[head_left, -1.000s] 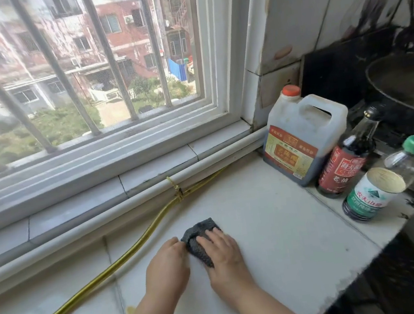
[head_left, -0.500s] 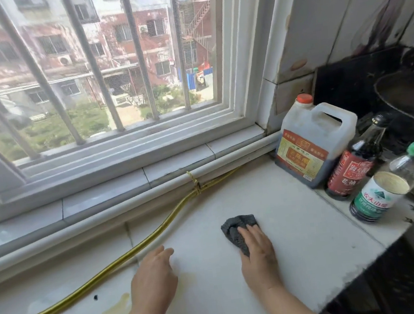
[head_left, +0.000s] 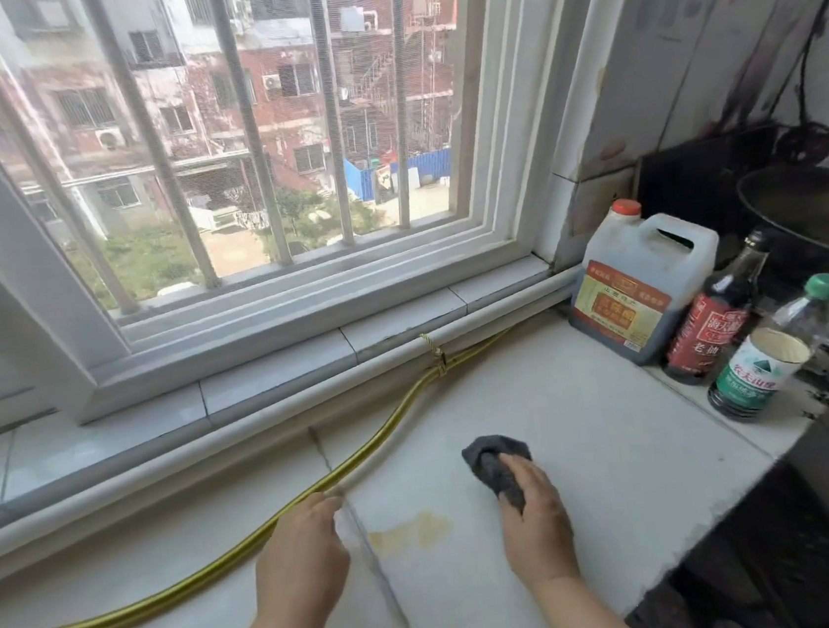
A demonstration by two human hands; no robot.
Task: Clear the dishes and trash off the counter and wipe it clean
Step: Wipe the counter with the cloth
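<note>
Wiping is going on near the middle of the surface (head_left: 598, 447). The right hand (head_left: 535, 511) is pressing a dark cloth (head_left: 496, 459) down, with its fingers (head_left: 526, 474) lying flat on top. The left hand (head_left: 301, 559) is holding nothing. Its fingers are hanging loosely bent, and the tips are resting right by the yellow hose (head_left: 176, 594) that is running along the back edge. I cannot tell if they are touching it.

A yellow stain (head_left: 409, 531) is sitting between the two hands, just beside the cloth and a bit nearer the front edge. I am guessing that spot is needing the rub now. To do it well, the right hand should be pushing down hard and going back and forth in short strokes over the stain, not just sliding past it. The left hand could be leaning on the surface to steady things.

A jug (head_left: 641, 282), a dark bottle (head_left: 713, 321) and a clear bottle (head_left: 768, 356) are standing close together by the right edge. Big swings that way could be knocking them over, so small, slow strokes are looking safer.
</note>
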